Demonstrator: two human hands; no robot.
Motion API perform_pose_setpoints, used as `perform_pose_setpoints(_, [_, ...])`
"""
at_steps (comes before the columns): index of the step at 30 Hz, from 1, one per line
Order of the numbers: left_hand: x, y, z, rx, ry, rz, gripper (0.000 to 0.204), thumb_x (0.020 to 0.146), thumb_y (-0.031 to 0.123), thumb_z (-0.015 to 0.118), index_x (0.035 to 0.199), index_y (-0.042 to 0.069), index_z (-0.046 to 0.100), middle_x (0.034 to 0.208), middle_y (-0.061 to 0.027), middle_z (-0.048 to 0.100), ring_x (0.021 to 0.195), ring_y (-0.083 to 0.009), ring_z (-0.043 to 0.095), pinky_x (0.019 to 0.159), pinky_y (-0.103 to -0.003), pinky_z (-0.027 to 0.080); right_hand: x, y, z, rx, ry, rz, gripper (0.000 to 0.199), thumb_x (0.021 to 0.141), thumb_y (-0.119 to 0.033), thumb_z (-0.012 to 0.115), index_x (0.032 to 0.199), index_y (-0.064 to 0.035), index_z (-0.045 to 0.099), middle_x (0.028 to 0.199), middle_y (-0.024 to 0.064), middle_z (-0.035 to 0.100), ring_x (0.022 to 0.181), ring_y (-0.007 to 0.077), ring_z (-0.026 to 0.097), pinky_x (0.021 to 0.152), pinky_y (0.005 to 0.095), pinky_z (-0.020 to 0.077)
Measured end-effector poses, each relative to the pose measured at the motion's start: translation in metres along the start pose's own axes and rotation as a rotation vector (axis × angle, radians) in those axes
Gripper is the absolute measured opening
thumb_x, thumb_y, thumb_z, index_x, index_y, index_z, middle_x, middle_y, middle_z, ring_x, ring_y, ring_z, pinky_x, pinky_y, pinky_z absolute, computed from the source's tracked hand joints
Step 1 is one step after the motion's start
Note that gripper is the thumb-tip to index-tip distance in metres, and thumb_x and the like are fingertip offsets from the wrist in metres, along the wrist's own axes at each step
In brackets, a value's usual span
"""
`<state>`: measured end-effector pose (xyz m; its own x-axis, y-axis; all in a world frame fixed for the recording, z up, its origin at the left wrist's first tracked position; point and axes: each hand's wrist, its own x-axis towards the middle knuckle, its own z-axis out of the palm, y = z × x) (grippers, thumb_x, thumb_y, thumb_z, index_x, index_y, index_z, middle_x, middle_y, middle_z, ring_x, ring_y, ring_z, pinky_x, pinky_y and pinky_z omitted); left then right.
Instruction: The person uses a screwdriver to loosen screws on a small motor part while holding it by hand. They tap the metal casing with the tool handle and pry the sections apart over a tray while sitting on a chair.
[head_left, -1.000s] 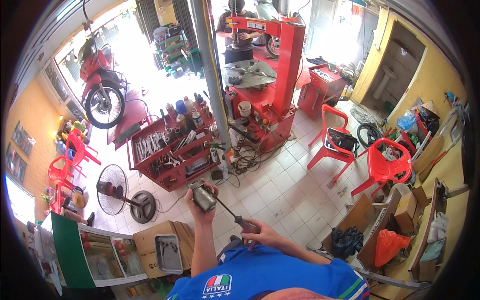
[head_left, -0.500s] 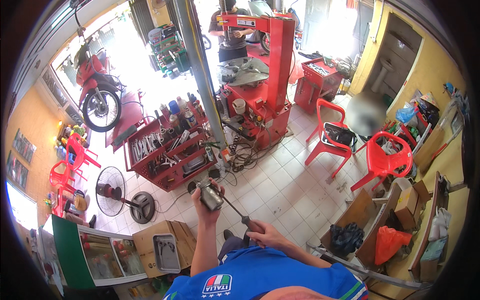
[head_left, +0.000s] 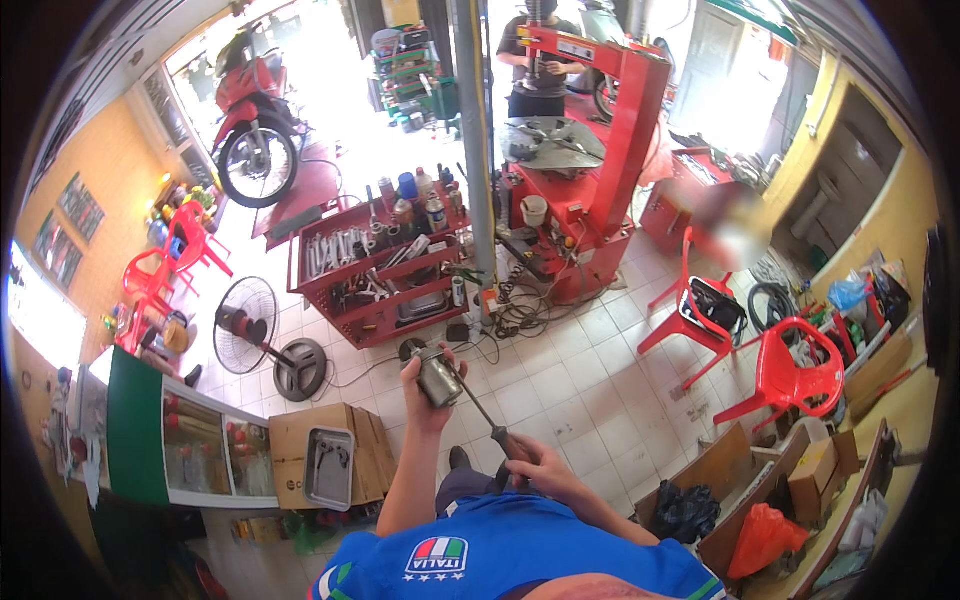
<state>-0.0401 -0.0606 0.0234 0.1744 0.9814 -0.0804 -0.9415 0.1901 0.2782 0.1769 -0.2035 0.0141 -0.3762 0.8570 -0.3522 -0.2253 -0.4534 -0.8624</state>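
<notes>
My left hand (head_left: 425, 385) is closed around a small grey metal cylindrical part (head_left: 438, 376), held up in front of my chest. My right hand (head_left: 528, 462) grips the dark handle of a screwdriver (head_left: 480, 405). Its thin shaft slants up to the left and its tip meets the metal part. Both hands hover above the white tiled floor (head_left: 590, 400), over my blue shirt.
A red tool cart (head_left: 385, 270) with wrenches and bottles stands ahead, a red tyre machine (head_left: 600, 150) behind it with another person (head_left: 535, 60) at it. A floor fan (head_left: 255, 335) and glass cabinet (head_left: 190, 445) are left. Red plastic chairs (head_left: 790, 370) and cardboard boxes (head_left: 800, 480) are right.
The view has shifted, so the hands sit a little lower and more central. The metal part and the screwdriver stay held the same way, tip against the part.
</notes>
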Motion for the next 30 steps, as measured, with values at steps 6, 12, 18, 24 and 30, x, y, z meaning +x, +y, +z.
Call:
perform_pose_setpoints(6, [-0.014,0.003,0.005,-0.066,0.028,0.032,0.039,0.091,0.033,0.062,0.118,0.006,0.054,0.117,-0.0066,0.061,0.108,-0.0192,0.063,0.105,-0.05,0.045,-0.011,-0.028,0.018,-0.008,0.079,0.121,0.059,0.093,-0.013,0.068,0.145,-0.0024,0.043,0.094,0.0072,0.062,0.068,0.0091,0.056,0.052,0.0223,0.0461])
perform_pose_setpoints(12, [-0.016,0.007,-0.004,-0.026,-0.015,0.058,0.043,0.093,0.034,0.06,0.121,0.002,0.054,0.108,-0.0061,0.063,0.104,-0.0178,0.063,0.105,-0.051,0.046,0.004,0.002,0.002,0.251,-0.068,0.119,0.063,0.094,-0.01,0.066,0.149,-0.0057,0.038,0.09,0.0075,0.061,0.058,0.0072,0.052,0.046,0.0227,0.0431])
perform_pose_setpoints(18, [-0.019,0.01,-0.001,-0.079,-0.015,0.063,0.045,0.092,0.035,0.06,0.121,0.002,0.053,0.107,-0.006,0.063,0.101,-0.0179,0.064,0.105,-0.051,0.046,-0.009,-0.018,0.015,0.193,-0.077,0.094,0.059,0.098,-0.016,0.058,0.151,-0.0038,0.033,0.09,0.0077,0.06,0.062,0.0096,0.051,0.051,0.0258,0.0467])
perform_pose_setpoints(24, [-0.014,0.008,0.0,-0.043,0.017,0.114,0.046,0.092,0.036,0.06,0.122,0.002,0.053,0.112,-0.0067,0.062,0.099,-0.0187,0.065,0.106,-0.048,0.046,0.006,-0.017,-0.003,0.499,-0.105,0.212,0.06,0.091,-0.005,0.067,0.145,-0.0055,0.04,0.09,0.0075,0.06,0.063,0.0098,0.053,0.051,0.0244,0.0454])
perform_pose_setpoints(30, [-0.009,0.009,-0.006,-0.104,-0.021,0.059,0.049,0.091,0.037,0.06,0.124,0.001,0.051,0.105,-0.0074,0.064,0.099,-0.0185,0.064,0.104,-0.046,0.047,0.005,-0.016,0.007,0.14,0.022,-0.052,0.045,0.092,-0.009,0.066,0.132,0.0005,0.05,0.095,0.0077,0.06,0.071,0.0112,0.058,0.054,0.0251,0.0457])
